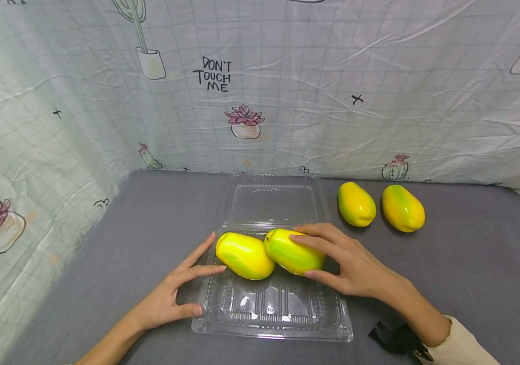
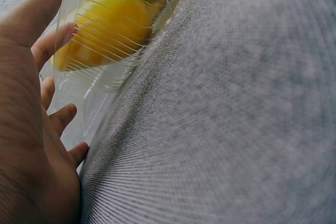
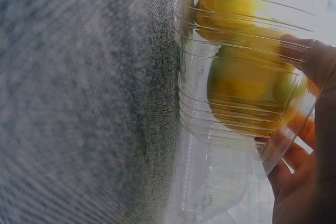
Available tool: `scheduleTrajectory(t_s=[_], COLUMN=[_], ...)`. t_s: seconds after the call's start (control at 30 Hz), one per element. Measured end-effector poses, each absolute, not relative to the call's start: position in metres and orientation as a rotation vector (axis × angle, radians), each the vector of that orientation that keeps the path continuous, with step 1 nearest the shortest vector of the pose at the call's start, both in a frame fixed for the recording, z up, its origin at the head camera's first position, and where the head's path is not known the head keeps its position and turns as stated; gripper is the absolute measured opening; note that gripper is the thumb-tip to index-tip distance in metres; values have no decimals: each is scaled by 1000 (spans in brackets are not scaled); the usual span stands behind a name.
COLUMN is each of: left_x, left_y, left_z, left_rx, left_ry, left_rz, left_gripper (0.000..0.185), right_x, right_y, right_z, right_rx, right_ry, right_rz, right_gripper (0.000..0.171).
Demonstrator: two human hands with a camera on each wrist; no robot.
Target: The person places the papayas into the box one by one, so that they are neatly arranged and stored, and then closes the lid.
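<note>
Fruit half packed: two yellow-green plastic mangoes [image 1: 269, 252] sit at the clear plastic clamshell box [image 1: 272, 310]'s far edge; right hand [image 1: 351, 263] curls over one, left hand [image 1: 168, 296], fingers spread, steadies the box; two more mangoes [image 1: 380, 207] wait near the grey table [image 1: 470, 274]'s far edge.

My head camera looks forward and down over the grey table [image 1: 104, 243]. Both wrist cameras sit low and very close, facing inward from opposite sides at the shared clear container [image 1: 271, 309].

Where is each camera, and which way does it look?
Head: on the person's head, looking down at clear box, both hands, four mangoes.
Left wrist: low by left hand, facing the box wall and grey table.
Right wrist: beside right hand, looking through the box at the mangoes.
Shared: box and two boxed mangoes.
</note>
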State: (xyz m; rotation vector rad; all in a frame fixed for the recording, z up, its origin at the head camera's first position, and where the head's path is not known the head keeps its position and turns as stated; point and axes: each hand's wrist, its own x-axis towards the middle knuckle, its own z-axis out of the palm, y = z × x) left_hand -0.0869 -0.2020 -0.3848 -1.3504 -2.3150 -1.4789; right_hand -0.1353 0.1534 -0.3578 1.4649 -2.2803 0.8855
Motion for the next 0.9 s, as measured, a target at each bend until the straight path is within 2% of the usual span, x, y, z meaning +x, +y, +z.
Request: scheduleTrajectory(t_s=[0.9], left_x=[-87], left_y=[-204], left_z=[-392], left_rx=[-1365], left_ry=[-2306], left_rz=[-1475], left_gripper=[59], right_x=[-133], right_y=[152], right_z=[-363], right_rx=[1493], right_ry=[-2279], right_rz=[892], right_gripper=[63])
